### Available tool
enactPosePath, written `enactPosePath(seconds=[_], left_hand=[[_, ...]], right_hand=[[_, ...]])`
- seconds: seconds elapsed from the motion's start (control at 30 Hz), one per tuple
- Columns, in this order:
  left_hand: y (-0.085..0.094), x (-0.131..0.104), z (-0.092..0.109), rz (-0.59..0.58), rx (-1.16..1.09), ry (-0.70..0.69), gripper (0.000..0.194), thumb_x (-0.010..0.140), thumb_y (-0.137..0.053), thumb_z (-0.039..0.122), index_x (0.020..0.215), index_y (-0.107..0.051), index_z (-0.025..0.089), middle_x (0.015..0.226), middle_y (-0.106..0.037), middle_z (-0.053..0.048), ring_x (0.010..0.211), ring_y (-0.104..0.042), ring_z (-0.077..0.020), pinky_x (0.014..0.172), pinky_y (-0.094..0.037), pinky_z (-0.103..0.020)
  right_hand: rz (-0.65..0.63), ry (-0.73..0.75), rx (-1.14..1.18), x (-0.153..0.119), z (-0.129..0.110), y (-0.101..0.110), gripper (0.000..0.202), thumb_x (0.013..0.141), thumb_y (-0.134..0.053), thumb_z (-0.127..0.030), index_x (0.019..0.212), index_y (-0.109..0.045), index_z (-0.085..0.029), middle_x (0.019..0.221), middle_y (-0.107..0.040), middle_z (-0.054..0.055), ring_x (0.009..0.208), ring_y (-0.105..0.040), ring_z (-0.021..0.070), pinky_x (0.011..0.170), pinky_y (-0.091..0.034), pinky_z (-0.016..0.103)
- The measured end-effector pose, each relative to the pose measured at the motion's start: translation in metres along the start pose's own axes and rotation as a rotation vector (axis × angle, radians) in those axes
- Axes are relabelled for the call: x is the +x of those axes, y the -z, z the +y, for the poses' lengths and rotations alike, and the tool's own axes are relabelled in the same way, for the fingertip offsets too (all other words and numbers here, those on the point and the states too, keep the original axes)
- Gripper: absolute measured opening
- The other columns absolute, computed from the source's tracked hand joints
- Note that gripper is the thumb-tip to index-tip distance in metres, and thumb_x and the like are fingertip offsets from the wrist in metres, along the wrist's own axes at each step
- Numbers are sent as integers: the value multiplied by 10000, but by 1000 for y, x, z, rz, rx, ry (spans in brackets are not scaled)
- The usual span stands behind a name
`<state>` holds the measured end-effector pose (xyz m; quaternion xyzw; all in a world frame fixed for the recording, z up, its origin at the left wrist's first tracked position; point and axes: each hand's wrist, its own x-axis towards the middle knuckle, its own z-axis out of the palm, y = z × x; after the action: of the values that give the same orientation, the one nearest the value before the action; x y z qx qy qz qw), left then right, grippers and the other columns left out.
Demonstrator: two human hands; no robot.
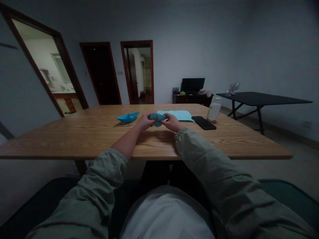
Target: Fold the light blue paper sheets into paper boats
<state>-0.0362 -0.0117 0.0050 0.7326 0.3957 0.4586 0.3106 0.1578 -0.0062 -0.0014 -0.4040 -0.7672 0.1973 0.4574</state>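
Observation:
A small folded piece of light blue paper (157, 119) is held just above the wooden table (99, 141), between both hands. My left hand (145, 122) grips its left side with closed fingers. Its right side is pinched by my right hand (172, 122). Some of the fingertips are hidden by the paper and the hands. A darker blue paper boat (128, 118) rests on the table to the left of my left hand. Behind my right hand lie light blue sheets of paper (183, 115), flat on the wood.
A black phone (203, 122) lies right of the sheets, beside an upright white bottle (214, 109). The table's front edge runs close to my body. Farther off stand a black folding table (264, 98) and a cabinet with a dark screen (192, 85).

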Motion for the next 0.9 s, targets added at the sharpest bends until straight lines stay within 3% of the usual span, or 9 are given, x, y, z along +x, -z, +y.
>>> enactPosePath(seconds=[0.1, 0.2, 0.43, 0.63, 0.9], left_hand=[[-1, -5, 7, 19, 151, -72, 291, 730, -672, 362, 912, -676, 136, 797, -670, -39, 709, -598, -157, 644, -489, -262], [-2, -9, 12, 23, 265, -118, 237, 737, -652, 336, 870, -691, 145, 798, -671, -28, 739, -588, -162, 685, -463, -257], [-5, -7, 8, -33, 252, -103, 209, 704, -657, 323, 823, -652, 151, 744, -628, -4, 683, -540, -141, 635, -416, -236], [-3, -5, 3, 34, 280, -37, 287, 669, -708, 377, 848, -618, 172, 673, -575, 26, 624, -491, -130, 584, -383, -230], [-2, -4, -5, -74, 276, -37, 207, 681, -709, 372, 767, -704, 183, 739, -659, -33, 672, -547, -163, 620, -396, -251]], right_hand=[[90, 40, -1, -3, -4, -1, 356, 747, -667, -356, 1044, -610, -168, 974, -654, 53, 745, -602, 134, 704, -514, 285], [89, 123, -18, -5, -8, -2, 356, 761, -668, -396, 1032, -622, -170, 1022, -657, 63, 883, -606, 159, 799, -499, 296], [54, 119, -138, -6, -10, -4, 184, 791, -588, -310, 877, -662, -164, 832, -677, 18, 717, -582, 132, 699, -466, 253], [89, 40, -233, -4, -7, -2, 195, 791, -555, -300, 875, -669, -166, 775, -663, 12, 671, -566, 134, 657, -444, 243], [83, -114, -306, 2, 12, 1, 430, 790, -502, -172, 1208, -605, -185, 939, -689, 59, 789, -620, 174, 757, -469, 271]])
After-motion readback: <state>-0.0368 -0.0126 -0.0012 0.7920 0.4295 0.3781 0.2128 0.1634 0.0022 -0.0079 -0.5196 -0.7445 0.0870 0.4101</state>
